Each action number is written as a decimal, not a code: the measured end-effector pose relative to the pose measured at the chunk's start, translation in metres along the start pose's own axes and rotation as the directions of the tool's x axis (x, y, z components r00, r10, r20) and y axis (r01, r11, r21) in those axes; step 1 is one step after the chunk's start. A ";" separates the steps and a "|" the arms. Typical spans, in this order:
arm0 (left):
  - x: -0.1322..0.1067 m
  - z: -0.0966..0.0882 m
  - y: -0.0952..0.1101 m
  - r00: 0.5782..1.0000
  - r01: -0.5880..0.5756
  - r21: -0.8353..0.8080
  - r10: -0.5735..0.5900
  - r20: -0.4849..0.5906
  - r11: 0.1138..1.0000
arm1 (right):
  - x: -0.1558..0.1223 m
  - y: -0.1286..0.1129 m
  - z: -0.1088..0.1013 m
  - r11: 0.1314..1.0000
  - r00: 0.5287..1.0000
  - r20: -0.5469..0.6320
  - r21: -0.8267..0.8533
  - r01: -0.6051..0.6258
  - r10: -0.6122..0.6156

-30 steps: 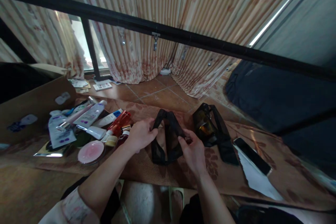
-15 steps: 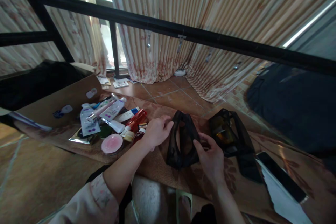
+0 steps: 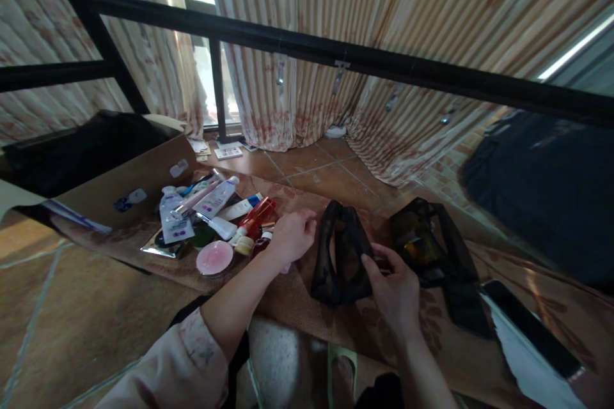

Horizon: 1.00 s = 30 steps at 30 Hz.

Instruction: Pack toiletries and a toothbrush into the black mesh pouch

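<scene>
A black sheer mesh bag [image 3: 354,262] stands on the brown cloth-covered surface, its top gaping. My right hand [image 3: 394,278] pinches its right side between thumb and fingers. Just left of the bag is my left hand [image 3: 293,235], fingers loosely bent, with a small gap to the mesh; nothing shows in it. Beside and partly behind that wrist lie a dark red bottle [image 3: 260,244], a small jar with a yellowish lid [image 3: 244,246] and a red tube [image 3: 259,214]. A round pink container [image 3: 214,258] sits nearer me.
A second black mesh bag [image 3: 417,249] with something yellowish inside lies to the right, beside a dark phone [image 3: 530,326] on white paper [image 3: 518,364]. White tubes [image 3: 217,198] are piled left, before a cardboard box [image 3: 139,188]. A black metal bar [image 3: 307,43] crosses above.
My left hand has come off the bag's left edge and is now slightly apart from it. The right hand keeps its hold. The whole view has shifted a little.
</scene>
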State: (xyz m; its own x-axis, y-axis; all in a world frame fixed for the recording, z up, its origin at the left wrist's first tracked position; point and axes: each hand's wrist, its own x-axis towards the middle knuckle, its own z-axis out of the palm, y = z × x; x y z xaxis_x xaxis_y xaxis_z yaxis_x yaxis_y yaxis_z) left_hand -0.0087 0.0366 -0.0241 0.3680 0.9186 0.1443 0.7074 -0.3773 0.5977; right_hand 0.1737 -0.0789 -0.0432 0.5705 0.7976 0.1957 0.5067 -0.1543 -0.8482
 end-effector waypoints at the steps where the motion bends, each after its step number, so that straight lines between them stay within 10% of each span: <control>1: 0.000 0.000 0.000 1.000 -0.001 -0.005 0.001 0.002 1.000 | 0.000 0.000 0.000 1.000 1.000 0.001 0.003 -0.003 0.003; 30: -0.003 0.008 -0.003 0.997 -0.041 0.108 0.034 0.066 0.993 | -0.003 -0.003 0.000 0.999 0.999 0.041 -0.009 0.031 -0.031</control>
State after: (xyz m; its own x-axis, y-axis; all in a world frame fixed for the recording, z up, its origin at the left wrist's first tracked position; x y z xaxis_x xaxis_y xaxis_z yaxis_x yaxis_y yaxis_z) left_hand -0.0069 0.0338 -0.0325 0.4308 0.8954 0.1124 0.7526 -0.4252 0.5028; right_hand 0.1703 -0.0803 -0.0411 0.5277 0.8252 0.2016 0.5301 -0.1345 -0.8372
